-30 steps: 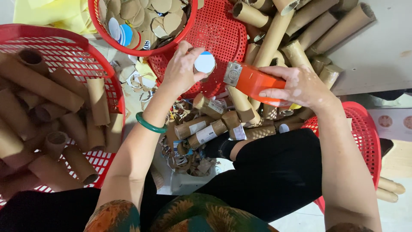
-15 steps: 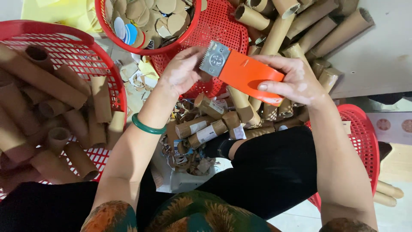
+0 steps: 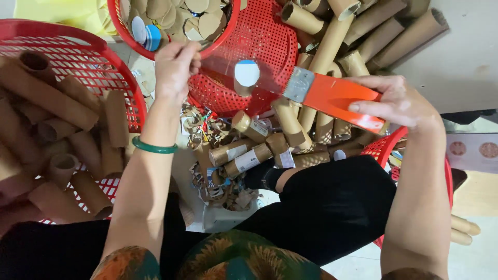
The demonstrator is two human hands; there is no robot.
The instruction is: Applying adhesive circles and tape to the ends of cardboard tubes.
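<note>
My right hand (image 3: 402, 101) grips an orange tape dispenser (image 3: 337, 97) with a grey metal end (image 3: 299, 84). A strip of clear tape (image 3: 223, 70) stretches from that end to my left hand (image 3: 176, 63), which pinches the tape's free end. A round white disc with a blue edge (image 3: 247, 72) sticks to the stretched tape between the hands. My left hand sits at the rim of a red basket of round cardboard discs (image 3: 228, 28). A green bangle (image 3: 154, 148) circles my left wrist.
A large red basket (image 3: 78, 49) at the left holds long cardboard tubes (image 3: 49, 98). More long tubes (image 3: 373, 28) lie at the upper right over an overturned red basket (image 3: 270, 44). Short labelled tubes (image 3: 244, 155) and paper scraps (image 3: 212, 181) cover the floor by my knee.
My hands have drawn apart: the left went left and up, the right went right with the dispenser. The clear tape now stretches between them, carrying the disc.
</note>
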